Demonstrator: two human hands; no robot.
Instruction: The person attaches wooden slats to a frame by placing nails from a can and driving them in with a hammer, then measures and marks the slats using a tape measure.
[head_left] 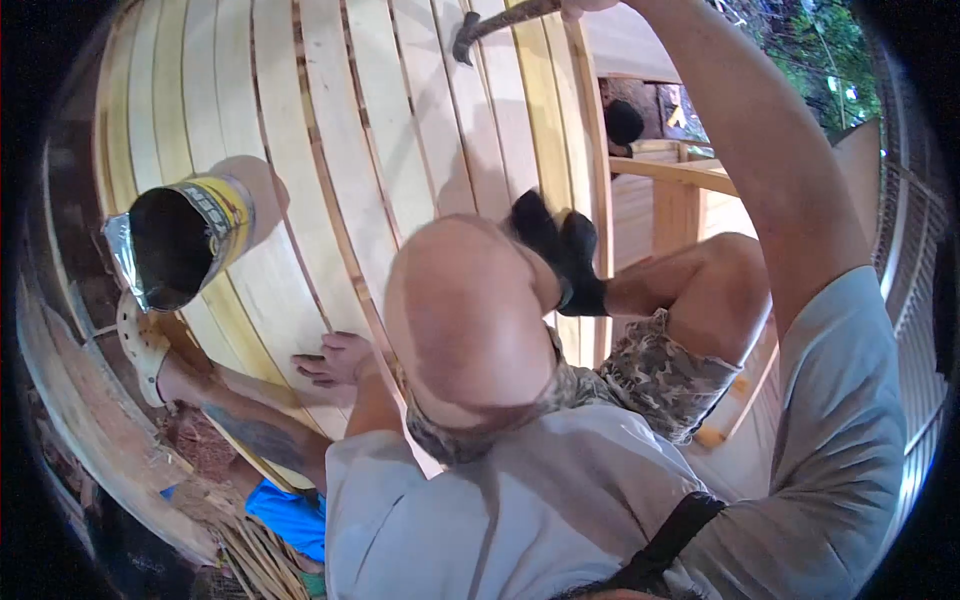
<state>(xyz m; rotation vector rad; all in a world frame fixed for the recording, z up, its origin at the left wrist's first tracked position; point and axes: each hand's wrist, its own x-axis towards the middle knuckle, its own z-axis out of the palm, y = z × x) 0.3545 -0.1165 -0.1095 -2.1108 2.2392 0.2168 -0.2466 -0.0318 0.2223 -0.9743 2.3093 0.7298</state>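
Right hand (588, 7), far side, partly cut off by the upper edge of view: closed around the handle of a hammer (512, 17). Hammer head points left, over the far part of the wooden slats (325, 90); contact with the wood cannot be told. Left hand (343, 360), near side, left of the raised knee (470, 310): palm down on the slats, fingers extended and slightly spread.

Slats run from far to near, with narrow dark gaps between several of them. Can (232, 212) with yellow and black label on the slats at left, uncovered, a bent silvery flap at its rim; interior dark, contents unclear. Black footwear (555, 245) on the slats, right of the knee. Another person's leg (250, 425) at near left, with a pale clog (143, 345). Wooden frame (680, 175) farther right.
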